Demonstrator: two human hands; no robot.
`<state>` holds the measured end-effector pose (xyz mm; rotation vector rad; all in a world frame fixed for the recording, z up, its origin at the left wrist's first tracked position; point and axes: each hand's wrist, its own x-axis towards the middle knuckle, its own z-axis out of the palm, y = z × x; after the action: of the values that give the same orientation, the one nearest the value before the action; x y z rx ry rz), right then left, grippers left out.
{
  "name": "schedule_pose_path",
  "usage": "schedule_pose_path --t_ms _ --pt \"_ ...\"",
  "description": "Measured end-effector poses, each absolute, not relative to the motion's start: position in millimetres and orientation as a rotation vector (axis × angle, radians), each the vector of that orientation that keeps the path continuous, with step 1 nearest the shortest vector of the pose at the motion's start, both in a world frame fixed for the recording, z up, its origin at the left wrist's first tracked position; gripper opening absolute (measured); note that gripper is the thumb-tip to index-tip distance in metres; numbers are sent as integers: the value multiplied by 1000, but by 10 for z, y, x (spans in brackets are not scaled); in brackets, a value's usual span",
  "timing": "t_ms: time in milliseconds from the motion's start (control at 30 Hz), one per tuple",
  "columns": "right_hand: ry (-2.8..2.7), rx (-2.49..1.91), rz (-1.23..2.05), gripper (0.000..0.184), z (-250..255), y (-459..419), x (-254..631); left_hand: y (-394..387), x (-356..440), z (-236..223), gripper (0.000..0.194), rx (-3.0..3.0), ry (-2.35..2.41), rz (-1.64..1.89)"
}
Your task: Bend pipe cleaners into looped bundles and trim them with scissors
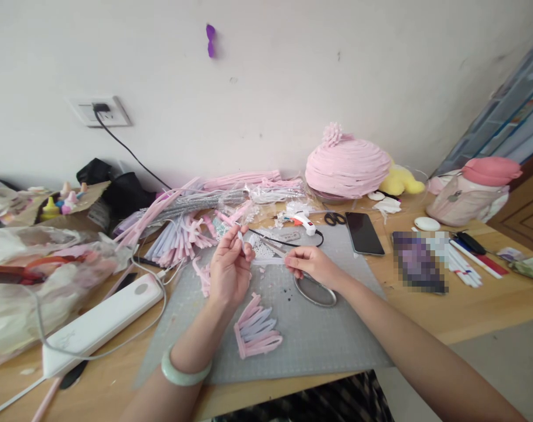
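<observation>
My left hand and my right hand hold the two ends of a pale fuzzy pipe cleaner stretched between them above the grey cutting mat. The left fingers pinch one end, bent upward near the thumb. The right fingers pinch the other end. A green bangle circles my left wrist. On the mat below the left hand lies a bundle of folded pink and lilac pipe cleaner loops. A small oval metal dish sits under my right wrist.
A white glue gun, scissors and a dark phone lie behind the mat. A pink wound dome stands at the back. Loose pipe cleaners pile at left, beside a white power strip. Pens lie at right.
</observation>
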<state>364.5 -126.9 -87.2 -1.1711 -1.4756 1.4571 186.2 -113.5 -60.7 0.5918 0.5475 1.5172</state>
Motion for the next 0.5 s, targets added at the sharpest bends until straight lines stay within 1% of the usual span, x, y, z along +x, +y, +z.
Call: schedule_pose_path --t_ms 133,267,367,500 --pt "-1492 -1178 1442 30 -855 -1274 3646 -1152 1868 -606 25 675 557 1502" --pt "-1504 -1176 1454 29 -850 -1277 3649 -1128 1856 -614 16 633 570 1489" --pt "-1518 -1176 1465 28 -852 -1277 3651 -1098 1836 -616 12 542 559 1472" --pt "-1534 -1190 1445 28 -845 -1280 3658 -1069 1805 -613 4 467 531 1384"
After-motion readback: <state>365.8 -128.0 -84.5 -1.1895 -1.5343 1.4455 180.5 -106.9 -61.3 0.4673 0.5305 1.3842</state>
